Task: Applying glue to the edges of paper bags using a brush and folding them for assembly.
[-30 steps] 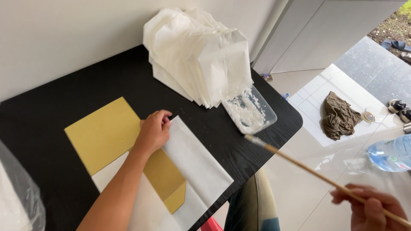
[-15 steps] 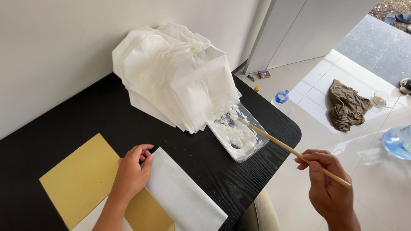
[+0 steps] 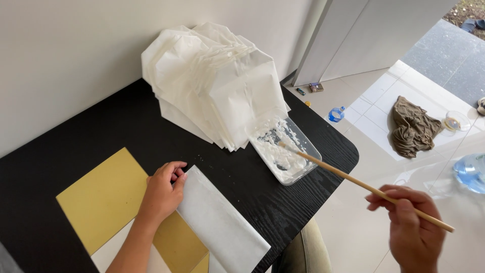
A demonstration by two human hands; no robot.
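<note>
My left hand (image 3: 162,193) rests with curled fingers on the top corner of a folded white paper sheet (image 3: 222,225), which lies over a yellow card (image 3: 103,197) on the black table (image 3: 91,131). In my right hand (image 3: 411,230), off the table's right edge, I grip a long thin wooden stick (image 3: 353,181). The stick's white-coated tip sits in a clear plastic tray (image 3: 285,149) smeared with white paste.
A tall stack of folded white papers (image 3: 214,83) leans against the wall behind the tray. On the tiled floor lie a brown rag (image 3: 411,126), a blue bottle cap piece (image 3: 336,114) and a clear blue-tinted container (image 3: 470,172).
My right hand brought the stick in from the lower right until its tip reached the paste tray. The left hand stayed on the white sheet. The camera turned toward the tray.
</note>
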